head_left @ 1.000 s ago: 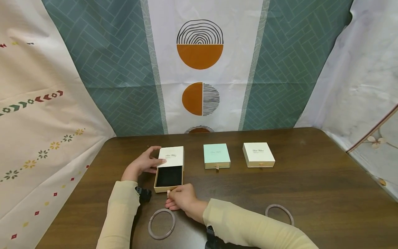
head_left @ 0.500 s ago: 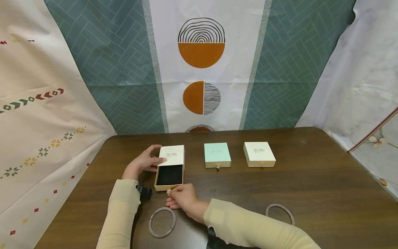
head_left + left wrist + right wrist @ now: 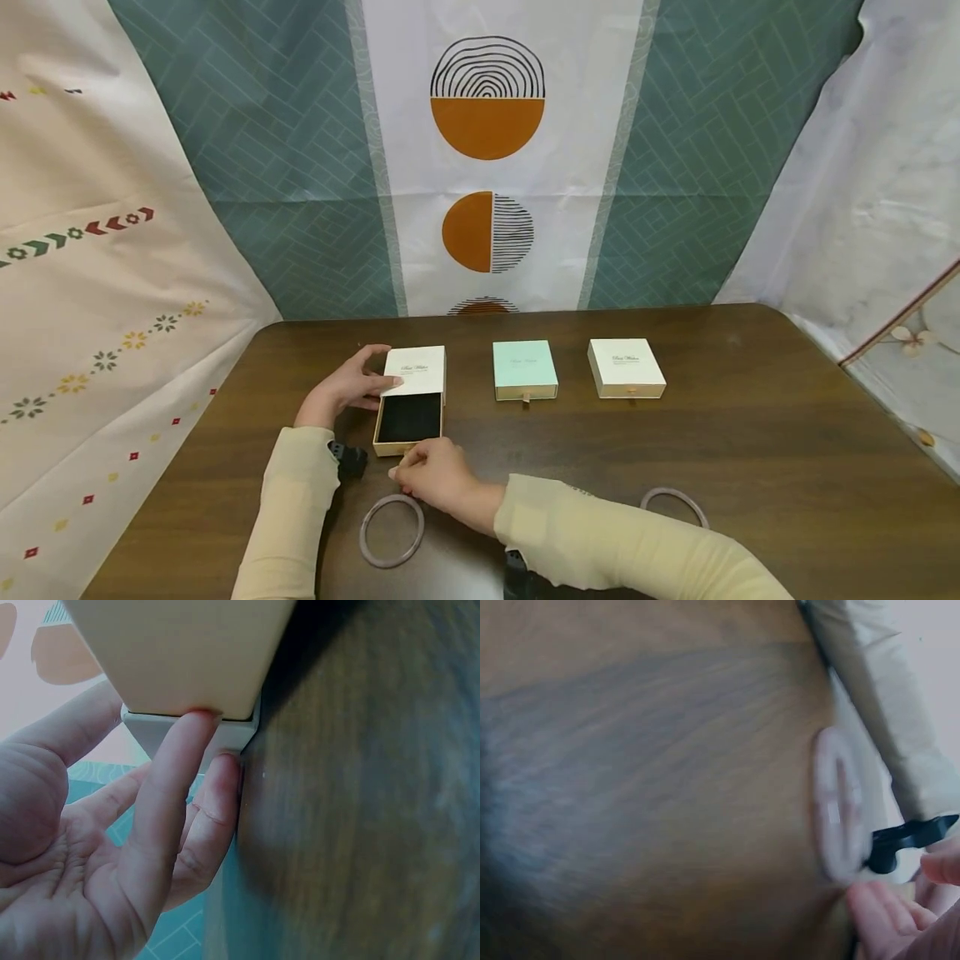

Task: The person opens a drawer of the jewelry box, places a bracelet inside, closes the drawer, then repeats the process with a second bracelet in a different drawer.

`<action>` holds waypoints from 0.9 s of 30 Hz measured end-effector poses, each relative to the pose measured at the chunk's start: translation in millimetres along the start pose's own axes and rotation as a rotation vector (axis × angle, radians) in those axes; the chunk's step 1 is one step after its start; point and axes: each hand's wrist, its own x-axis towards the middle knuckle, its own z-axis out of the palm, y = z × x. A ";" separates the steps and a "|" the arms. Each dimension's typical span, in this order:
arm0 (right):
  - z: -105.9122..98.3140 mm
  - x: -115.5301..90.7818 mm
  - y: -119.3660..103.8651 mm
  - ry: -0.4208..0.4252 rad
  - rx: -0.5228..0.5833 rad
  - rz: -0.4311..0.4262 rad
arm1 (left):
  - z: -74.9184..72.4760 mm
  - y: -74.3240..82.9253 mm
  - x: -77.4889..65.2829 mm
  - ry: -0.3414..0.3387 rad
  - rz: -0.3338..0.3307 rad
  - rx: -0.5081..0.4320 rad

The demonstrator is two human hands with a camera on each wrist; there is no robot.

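At the left of the table lies a white gift box [image 3: 416, 369] with its gold-edged drawer [image 3: 408, 419] pulled out toward me, showing a black lining. My left hand [image 3: 347, 388] holds the white sleeve, thumb on top and fingers at its side; in the left wrist view, fingertips [image 3: 196, 724] touch the box side. In front of the drawer, my right hand [image 3: 438, 475] has its fingers extended left, with thumb and fingers apart in the right wrist view. Just below them lies a pale mauve bangle [image 3: 386, 564], also close beside the right fingertips [image 3: 866, 900] in that view.
A mint gift box [image 3: 522, 363] and a second white gift box [image 3: 624, 363], both closed, stand in a row to the right on the brown table [image 3: 555, 450]. Another bangle [image 3: 677, 492] lies at front right, partly behind the right sleeve [image 3: 600, 521].
My right hand has left the ribbon tab at the drawer's front, its fingertips shifting slightly left toward the near bangle. The left hand stays on the box, and the drawer stays out.
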 end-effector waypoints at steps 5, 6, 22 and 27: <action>-5.2 -4.7 -11.4 -0.028 -0.171 -0.089 | -1.7 0.5 0.4 -0.005 -0.002 -0.005; -5.7 -5.3 -11.9 -0.036 -0.182 -0.100 | -1.9 0.7 0.4 -0.007 -0.003 -0.008; -6.4 -9.8 -14.0 -0.147 -0.812 -0.462 | -2.7 0.1 -0.4 -0.018 0.000 -0.018; -4.6 -9.4 -13.5 -0.146 -0.984 -0.570 | -2.4 -1.8 0.8 -0.023 0.003 -0.022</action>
